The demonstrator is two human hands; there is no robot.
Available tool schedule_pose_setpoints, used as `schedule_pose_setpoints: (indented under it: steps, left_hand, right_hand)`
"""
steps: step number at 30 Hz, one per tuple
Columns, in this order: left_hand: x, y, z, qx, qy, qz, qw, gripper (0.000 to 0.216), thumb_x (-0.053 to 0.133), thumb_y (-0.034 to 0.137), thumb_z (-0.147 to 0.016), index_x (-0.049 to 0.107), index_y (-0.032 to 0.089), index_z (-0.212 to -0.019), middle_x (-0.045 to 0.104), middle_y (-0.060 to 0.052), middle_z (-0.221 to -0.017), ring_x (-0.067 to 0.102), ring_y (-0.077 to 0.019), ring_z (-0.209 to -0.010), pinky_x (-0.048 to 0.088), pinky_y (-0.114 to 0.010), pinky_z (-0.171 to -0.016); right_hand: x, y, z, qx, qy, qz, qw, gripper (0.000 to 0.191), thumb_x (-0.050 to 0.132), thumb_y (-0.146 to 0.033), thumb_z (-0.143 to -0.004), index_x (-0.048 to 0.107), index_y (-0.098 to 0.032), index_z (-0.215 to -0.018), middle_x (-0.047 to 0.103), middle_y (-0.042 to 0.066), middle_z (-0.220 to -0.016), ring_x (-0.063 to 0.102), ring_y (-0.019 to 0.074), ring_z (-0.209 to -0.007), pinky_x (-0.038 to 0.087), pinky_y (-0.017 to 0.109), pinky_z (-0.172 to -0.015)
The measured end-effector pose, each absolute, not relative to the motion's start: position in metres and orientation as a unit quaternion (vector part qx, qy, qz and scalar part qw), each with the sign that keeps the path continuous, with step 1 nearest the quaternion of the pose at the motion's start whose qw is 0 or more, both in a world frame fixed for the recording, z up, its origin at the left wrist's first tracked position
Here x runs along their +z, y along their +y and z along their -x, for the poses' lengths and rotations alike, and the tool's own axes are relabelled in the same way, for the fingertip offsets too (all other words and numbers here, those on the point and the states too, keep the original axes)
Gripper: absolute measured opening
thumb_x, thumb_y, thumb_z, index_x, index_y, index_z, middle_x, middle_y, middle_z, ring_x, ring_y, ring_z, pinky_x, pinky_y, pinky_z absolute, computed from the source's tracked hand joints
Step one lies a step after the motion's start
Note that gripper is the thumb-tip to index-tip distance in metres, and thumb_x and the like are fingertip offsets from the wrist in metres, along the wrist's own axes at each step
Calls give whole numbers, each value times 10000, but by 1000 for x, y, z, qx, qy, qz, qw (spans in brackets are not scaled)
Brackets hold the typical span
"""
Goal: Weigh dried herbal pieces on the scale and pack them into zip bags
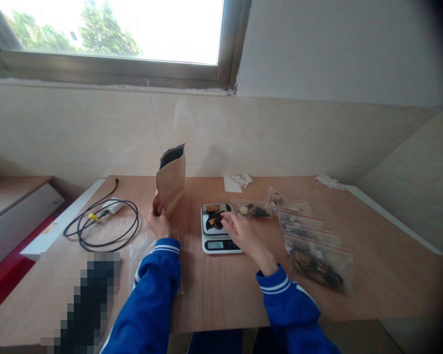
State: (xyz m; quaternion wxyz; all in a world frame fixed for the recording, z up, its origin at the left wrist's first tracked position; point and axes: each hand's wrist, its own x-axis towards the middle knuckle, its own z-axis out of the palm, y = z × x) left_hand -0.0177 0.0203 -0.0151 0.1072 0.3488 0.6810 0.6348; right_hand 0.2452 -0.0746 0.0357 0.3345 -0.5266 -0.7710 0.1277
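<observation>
My left hand (158, 222) grips the bottom of an upright brown paper pouch (171, 180), whose top is open. My right hand (244, 235) reaches over a small white digital scale (218, 229), fingers touching the dark and tan dried pieces (214, 218) piled on its platform. Whether the fingers pinch a piece is not clear. Both arms wear blue sleeves with white stripes.
Several clear zip bags of dried pieces (313, 246) lie to the right of the scale. A coiled black cable (103, 222) with a white adapter lies left. Crumpled white paper (239, 181) sits near the wall. A blurred dark object (84, 300) rests at front left on the wooden table (221, 295).
</observation>
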Motion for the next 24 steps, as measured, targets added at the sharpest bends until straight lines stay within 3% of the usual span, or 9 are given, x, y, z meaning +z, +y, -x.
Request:
schedule_pose_setpoints:
  steps: [5,8,11,14,17,24]
  left_hand:
    - [-15,21,18,638,678,-350,105,324,623,472,-665,630,169,-782,614,-31,-779,561,-204,-762,469,-339,-736]
    - [-14,21,18,636,678,-356,98,316,623,472,-668,628,171,-764,613,-35,-780,562,-209,-770,470,-342,-738]
    - [-13,20,17,640,673,-360,95,324,633,475,-667,636,169,-776,614,-38,-797,563,-207,-778,469,-342,-754]
    - [-14,20,17,642,672,-355,97,338,652,482,-653,640,168,-776,605,-33,-794,558,-204,-782,463,-342,-770]
    - [-16,21,18,646,672,-347,102,344,650,489,-659,643,168,-781,585,-22,-765,543,-194,-763,457,-333,-751]
    - [-16,20,17,649,670,-351,86,327,653,479,-675,632,162,-752,554,-7,-733,502,-160,-694,437,-302,-686]
  right_hand:
    - [36,-71,-258,163,-754,504,388,297,330,-308,-962,611,-236,-1031,664,76,-1026,589,234,-999,433,378,-897]
    - [20,-61,-266,191,-687,520,469,269,328,-249,-916,563,-227,-1045,626,79,-1009,588,214,-954,459,365,-857]
    - [-2,-44,-275,227,-598,538,549,187,432,-275,-838,522,-220,-992,599,71,-950,586,200,-882,486,357,-806]
    - [-18,-30,-282,284,-545,522,591,303,568,-341,-754,491,-219,-1020,599,62,-933,601,202,-876,504,372,-798]
    - [-25,-23,-286,309,-526,514,603,420,663,-403,-694,483,-218,-1026,606,58,-916,617,205,-852,521,377,-769]
    - [-23,-21,-285,308,-511,524,608,443,733,-517,-640,570,-196,-898,650,81,-906,626,209,-817,520,394,-779]
